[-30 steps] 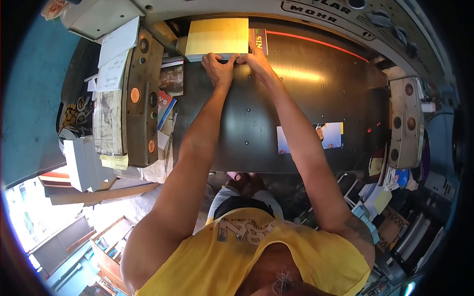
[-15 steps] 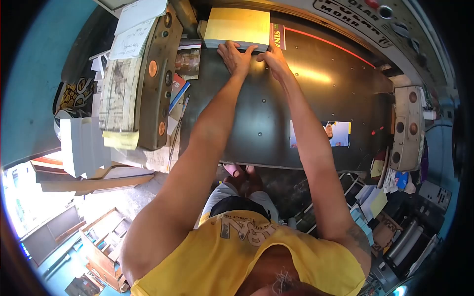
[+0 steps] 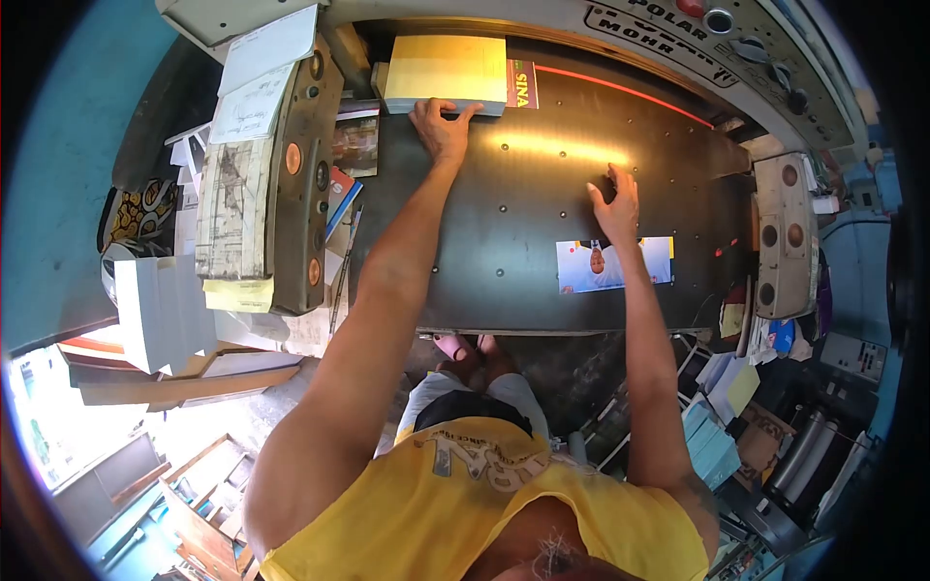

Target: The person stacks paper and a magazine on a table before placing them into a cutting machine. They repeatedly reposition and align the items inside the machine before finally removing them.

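A thick paper stack (image 3: 448,70) with a yellow top lies at the back of the dark metal table (image 3: 465,232). My left hand (image 3: 443,128) rests against its front edge, fingers spread. Away from the stack, my right hand (image 3: 616,205) is over the table's right half, its fingers apart and nothing in them. Just below that hand lies a printed sheet (image 3: 591,266) showing a person, partly covered by my right wrist. A red and yellow printed piece (image 3: 522,84) touches the stack's right side.
A machine block (image 3: 308,174) with papers on it stands at the left. Another block (image 3: 787,237) borders the right side. The labelled machine front (image 3: 668,44) runs across the back. A red line (image 3: 630,92) crosses the back of the table.
My right hand has left the stack and moved right and toward me, its fingers now apart. My left hand remains at the stack's front edge. The whole view has shifted slightly.
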`<action>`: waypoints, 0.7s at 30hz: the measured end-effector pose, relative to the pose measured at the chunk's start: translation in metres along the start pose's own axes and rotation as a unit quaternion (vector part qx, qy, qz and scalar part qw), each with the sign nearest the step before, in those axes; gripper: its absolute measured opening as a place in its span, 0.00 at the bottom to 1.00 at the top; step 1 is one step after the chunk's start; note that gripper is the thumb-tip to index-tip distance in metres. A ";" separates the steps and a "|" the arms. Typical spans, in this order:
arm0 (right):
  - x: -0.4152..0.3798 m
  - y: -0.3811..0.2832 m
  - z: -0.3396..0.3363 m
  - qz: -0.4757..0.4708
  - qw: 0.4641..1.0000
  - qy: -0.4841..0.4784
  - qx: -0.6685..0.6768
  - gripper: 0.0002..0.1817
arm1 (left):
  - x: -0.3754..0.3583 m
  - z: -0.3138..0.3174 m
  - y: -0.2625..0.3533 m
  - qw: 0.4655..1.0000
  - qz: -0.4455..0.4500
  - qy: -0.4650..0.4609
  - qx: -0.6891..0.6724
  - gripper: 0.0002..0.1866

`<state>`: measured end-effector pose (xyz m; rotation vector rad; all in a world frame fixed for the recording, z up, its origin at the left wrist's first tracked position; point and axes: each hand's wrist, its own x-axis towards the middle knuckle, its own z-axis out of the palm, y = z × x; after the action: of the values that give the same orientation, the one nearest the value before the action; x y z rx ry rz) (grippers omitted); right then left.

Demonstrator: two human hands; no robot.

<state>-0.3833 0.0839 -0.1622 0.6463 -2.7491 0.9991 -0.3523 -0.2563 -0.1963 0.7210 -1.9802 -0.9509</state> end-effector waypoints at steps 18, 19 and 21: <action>0.002 -0.004 0.008 -0.036 0.996 -0.005 -0.077 0.36 | 0.004 0.000 0.017 0.998 -0.048 0.007 0.048 0.32; 0.003 -0.004 0.008 -0.037 0.996 -0.005 -0.077 0.36 | 0.004 0.000 0.018 0.998 -0.049 0.006 0.047 0.32; 0.003 -0.003 0.008 -0.038 0.996 -0.005 -0.077 0.35 | 0.004 0.000 0.018 0.998 -0.050 0.004 0.046 0.32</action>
<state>-0.3841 0.0758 -0.1653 0.7271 -2.7529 0.7611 -0.3565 -0.2496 -0.1799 0.8817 -2.0077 -0.9175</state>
